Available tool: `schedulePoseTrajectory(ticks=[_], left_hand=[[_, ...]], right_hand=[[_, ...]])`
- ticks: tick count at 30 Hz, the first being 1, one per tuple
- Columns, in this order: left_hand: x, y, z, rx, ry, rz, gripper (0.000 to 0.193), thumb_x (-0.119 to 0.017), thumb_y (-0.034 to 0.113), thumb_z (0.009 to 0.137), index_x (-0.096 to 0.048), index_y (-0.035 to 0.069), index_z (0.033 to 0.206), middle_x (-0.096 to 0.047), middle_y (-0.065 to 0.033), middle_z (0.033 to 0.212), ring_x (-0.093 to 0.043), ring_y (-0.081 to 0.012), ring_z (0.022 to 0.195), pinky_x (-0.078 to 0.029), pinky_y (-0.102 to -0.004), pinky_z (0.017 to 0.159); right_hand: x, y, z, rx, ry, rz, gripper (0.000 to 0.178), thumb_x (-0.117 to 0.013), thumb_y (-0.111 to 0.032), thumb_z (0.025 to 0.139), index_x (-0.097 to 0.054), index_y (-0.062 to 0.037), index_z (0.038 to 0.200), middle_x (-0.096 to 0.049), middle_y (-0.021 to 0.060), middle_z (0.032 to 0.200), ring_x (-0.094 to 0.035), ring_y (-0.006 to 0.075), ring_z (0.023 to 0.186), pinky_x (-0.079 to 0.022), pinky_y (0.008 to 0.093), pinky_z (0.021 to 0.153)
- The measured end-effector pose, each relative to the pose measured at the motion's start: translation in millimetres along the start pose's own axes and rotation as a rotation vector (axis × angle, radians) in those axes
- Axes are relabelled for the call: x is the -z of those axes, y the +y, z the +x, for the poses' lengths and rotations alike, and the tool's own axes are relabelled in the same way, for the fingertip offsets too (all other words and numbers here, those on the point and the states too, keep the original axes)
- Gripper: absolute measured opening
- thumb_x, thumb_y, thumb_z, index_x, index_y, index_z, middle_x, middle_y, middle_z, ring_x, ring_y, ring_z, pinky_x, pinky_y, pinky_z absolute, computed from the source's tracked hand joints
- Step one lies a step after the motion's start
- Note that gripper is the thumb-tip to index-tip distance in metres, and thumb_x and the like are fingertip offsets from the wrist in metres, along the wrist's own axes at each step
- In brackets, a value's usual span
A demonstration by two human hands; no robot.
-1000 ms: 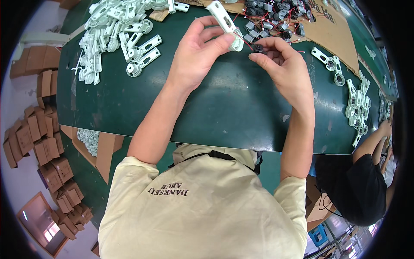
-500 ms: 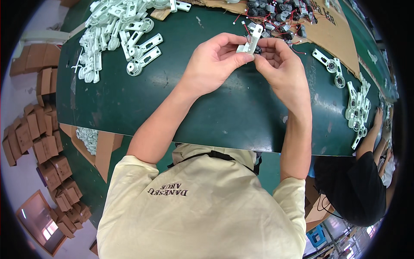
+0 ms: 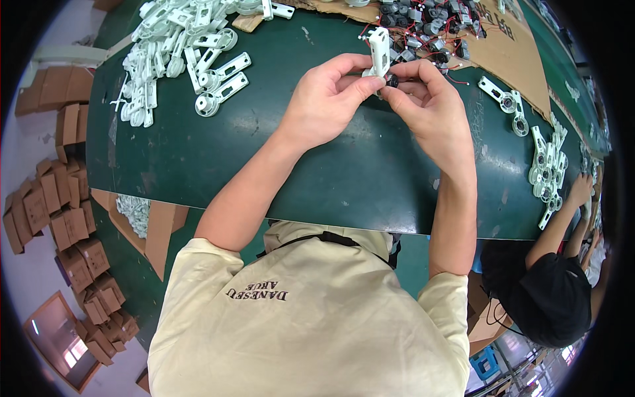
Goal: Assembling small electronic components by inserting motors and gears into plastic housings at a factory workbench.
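Observation:
Above the middle of the table, both hands meet at a white plastic housing (image 3: 379,49) that stands upright with its slotted arm pointing away. My left hand (image 3: 334,96) is closed, gripping the housing's lower end between thumb and fingers. Against the same end, my right hand (image 3: 430,99) pinches a small black round motor (image 3: 391,80), its fingers curled around it. Whether the motor sits inside the housing cannot be made out, since fingertips cover the joint. A thin red wire shows behind the housing.
A heap of white housings (image 3: 155,63) lies at the far left. Several small motors with wires (image 3: 430,26) rest on cardboard (image 3: 509,49) at the back. Housings with round black inserts (image 3: 548,165) lie at right, near a co-worker in black (image 3: 539,291). The green table's (image 3: 317,178) front edge is close.
The white housing has turned more upright, its slotted face now toward me, and shifted slightly left. The black motor shows more. The co-worker's arm and head at right have moved.

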State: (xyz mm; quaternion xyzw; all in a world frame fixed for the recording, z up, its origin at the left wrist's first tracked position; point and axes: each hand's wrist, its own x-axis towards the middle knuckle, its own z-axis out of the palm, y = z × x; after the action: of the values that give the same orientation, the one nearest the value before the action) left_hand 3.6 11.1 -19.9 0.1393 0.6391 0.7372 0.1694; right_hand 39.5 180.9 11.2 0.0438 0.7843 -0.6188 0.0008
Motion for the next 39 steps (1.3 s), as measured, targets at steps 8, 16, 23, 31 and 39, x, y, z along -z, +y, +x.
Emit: schedulePoseTrajectory(ticks=[8, 16, 23, 31, 39], left_hand=[[4.3, 7.9, 1.0, 0.024, 0.016, -0.119, 0.032, -0.060, 0.016, 0.096, -0.060, -0.004, 0.120, -0.067, -0.0074, 0.104, -0.063, -0.0113, 0.095, -0.052, -0.0254, 0.086], [9.4, 6.5, 1.0, 0.082, -0.045, -0.032, 0.032, -0.055, 0.016, 0.099, -0.057, -0.005, 0.123, -0.064, -0.0090, 0.112, -0.063, -0.0149, 0.100, -0.052, -0.0289, 0.091], [10.2, 8.3, 2.0, 0.073, -0.116, -0.133, 0.033, -0.056, 0.012, 0.097, -0.053, -0.002, 0.127, -0.063, -0.0099, 0.114, -0.062, -0.0169, 0.103, -0.052, -0.0326, 0.094], [10.6, 15.5, -2.2, 0.157, -0.091, -0.206, 0.036, -0.058, 0.008, 0.095, -0.047, 0.001, 0.129, -0.064, -0.0117, 0.109, -0.066, -0.0206, 0.099, -0.055, -0.0344, 0.089], [12.8, 5.4, -2.3, 0.206, -0.112, -0.201, 0.031, -0.057, 0.013, 0.097, -0.049, 0.001, 0.124, -0.064, -0.0110, 0.105, -0.067, -0.0194, 0.092, -0.056, -0.0312, 0.082]], right_hand=[[-11.1, 9.2, 4.5, 0.275, 0.098, -0.209, 0.023, -0.076, -0.010, 0.080, -0.062, -0.0001, 0.095, -0.061, 0.0044, 0.082, -0.058, 0.0104, 0.066, -0.050, 0.0248, 0.064], [-9.7, -3.4, -1.3, 0.325, 0.059, -0.354, 0.027, -0.078, -0.012, 0.078, -0.062, -0.0002, 0.096, -0.059, 0.0056, 0.080, -0.055, 0.0122, 0.062, -0.048, 0.0263, 0.058], [-5.7, -3.2, 0.7, 0.227, 0.026, -0.336, 0.026, -0.074, -0.011, 0.081, -0.062, -0.0001, 0.102, -0.064, 0.0061, 0.087, -0.057, 0.0119, 0.063, -0.049, 0.0266, 0.059], [-4.7, 2.6, 1.7, 0.158, -0.022, -0.081, 0.017, -0.065, -0.011, 0.089, -0.063, -0.0003, 0.102, -0.065, 0.0030, 0.081, -0.059, 0.0085, 0.068, -0.049, 0.0230, 0.063], [-9.4, 6.2, 0.1, 0.049, -0.073, -0.025, 0.018, -0.065, -0.013, 0.090, -0.062, 0.0022, 0.099, -0.065, 0.0034, 0.080, -0.059, 0.0074, 0.070, -0.049, 0.0230, 0.064]])
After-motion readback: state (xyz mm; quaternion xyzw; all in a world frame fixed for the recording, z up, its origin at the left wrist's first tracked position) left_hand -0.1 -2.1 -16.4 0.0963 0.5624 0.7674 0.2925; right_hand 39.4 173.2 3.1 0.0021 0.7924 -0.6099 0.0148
